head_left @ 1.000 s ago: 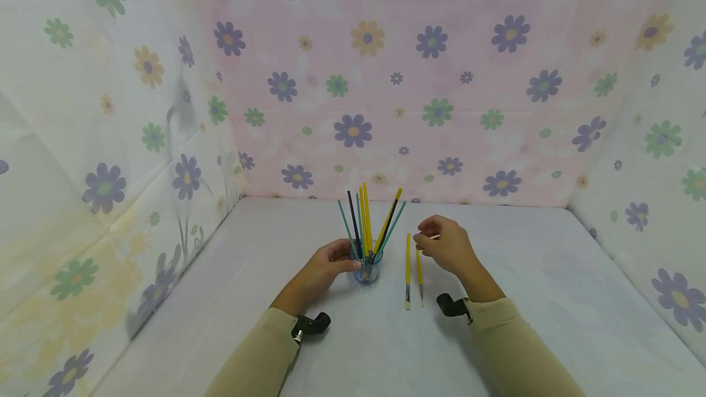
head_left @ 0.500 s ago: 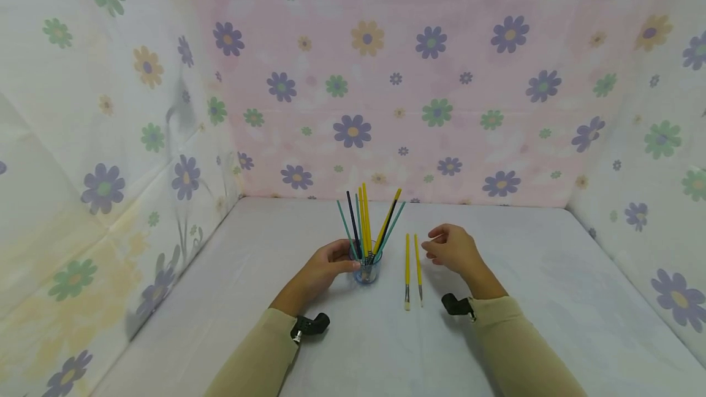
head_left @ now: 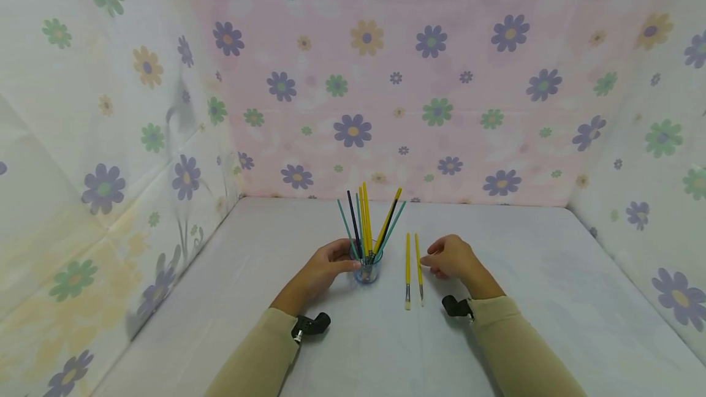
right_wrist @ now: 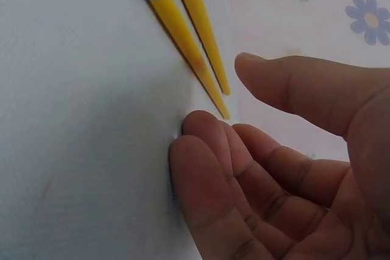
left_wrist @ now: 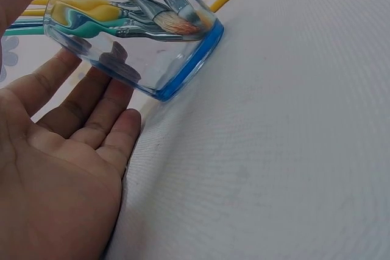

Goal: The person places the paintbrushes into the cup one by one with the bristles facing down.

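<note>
A clear glass cup [head_left: 368,275] with a blue base stands on the table in the head view, holding several paintbrushes [head_left: 366,219] with yellow, black and teal handles. My left hand [head_left: 325,267] holds the cup from its left side, thumb in front and fingers behind. To the cup's right lie two yellow paintbrushes side by side, bristles toward me: a left brush [head_left: 408,262] with a wider tip and a right brush [head_left: 417,253] with a thinner one. Beside the right brush is my right hand [head_left: 453,257]; in the right wrist view its thumb and fingers are apart, with nothing between them.
White cloth covers the table [head_left: 529,262]. A pink flowered cloth [head_left: 397,97] rises behind it, with white flowered cloth walls [head_left: 105,139] on both sides. A black camera mount sits at each wrist.
My right hand has drawn back from the far end of the right brush, then come down lower beside it. The left hand, cup and both lying brushes look unmoved.
</note>
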{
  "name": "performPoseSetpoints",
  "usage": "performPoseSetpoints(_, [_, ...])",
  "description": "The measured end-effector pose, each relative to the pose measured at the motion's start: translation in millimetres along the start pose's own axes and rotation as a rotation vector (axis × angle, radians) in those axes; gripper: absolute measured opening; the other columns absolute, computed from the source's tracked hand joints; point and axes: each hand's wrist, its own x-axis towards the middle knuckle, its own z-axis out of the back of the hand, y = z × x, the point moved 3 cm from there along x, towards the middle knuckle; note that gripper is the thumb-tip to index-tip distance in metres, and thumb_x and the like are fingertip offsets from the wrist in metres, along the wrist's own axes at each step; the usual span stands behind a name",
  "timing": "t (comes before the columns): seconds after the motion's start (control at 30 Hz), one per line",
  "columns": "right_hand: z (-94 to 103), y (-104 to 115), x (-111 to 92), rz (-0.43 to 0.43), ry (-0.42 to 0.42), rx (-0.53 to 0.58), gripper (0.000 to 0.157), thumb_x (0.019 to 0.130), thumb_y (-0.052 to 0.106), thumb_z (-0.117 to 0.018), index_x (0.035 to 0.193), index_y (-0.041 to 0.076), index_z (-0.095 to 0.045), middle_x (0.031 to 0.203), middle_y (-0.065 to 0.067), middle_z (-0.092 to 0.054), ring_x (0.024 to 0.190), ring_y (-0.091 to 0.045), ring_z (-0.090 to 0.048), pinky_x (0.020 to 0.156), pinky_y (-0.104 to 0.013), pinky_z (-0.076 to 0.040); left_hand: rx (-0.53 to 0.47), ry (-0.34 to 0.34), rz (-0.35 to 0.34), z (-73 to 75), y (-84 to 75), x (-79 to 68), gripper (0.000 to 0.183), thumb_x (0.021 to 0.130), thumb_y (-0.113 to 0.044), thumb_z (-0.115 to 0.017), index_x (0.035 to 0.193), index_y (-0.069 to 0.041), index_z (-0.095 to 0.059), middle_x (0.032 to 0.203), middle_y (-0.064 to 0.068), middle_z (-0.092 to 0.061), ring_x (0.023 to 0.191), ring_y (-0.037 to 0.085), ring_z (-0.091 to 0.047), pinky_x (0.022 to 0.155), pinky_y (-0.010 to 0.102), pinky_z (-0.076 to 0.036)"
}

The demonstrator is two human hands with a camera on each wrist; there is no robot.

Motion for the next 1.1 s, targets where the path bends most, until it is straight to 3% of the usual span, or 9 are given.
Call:
performPoseSetpoints(0.63, [-13.3,7,-5,0.0,0.032,-0.091,0.03,0.083,0.025,-0.088,0.1,0.006,-0.072,0.086,-0.008,-0.069,0.07,-0.018,-0.065,0.06,-0.025,-0.057,0.012,0.011,-0.002,0.0,-0.1,-1.0,0.064,0.09,-0.028,-0.081,0.147,-0.016,-0.053,0.141,0.004,-0.061,0.133,0.023,-0.055,0.122,0.049,-0.037])
performPoseSetpoints(1.1, [-17.2,12,-9,0.009,0.032,-0.074,0.027,0.082,0.016,-0.088,0.098,0.003,-0.07,0.081,-0.008,-0.072,0.068,-0.018,-0.068,0.059,-0.025,-0.058,0.023,0.006,0.011,0.6,1.0,-0.1,0.067,0.09,-0.031,-0.082,0.148,-0.016,-0.052,0.143,0.004,-0.06,0.136,0.023,-0.053,0.124,0.049,-0.035])
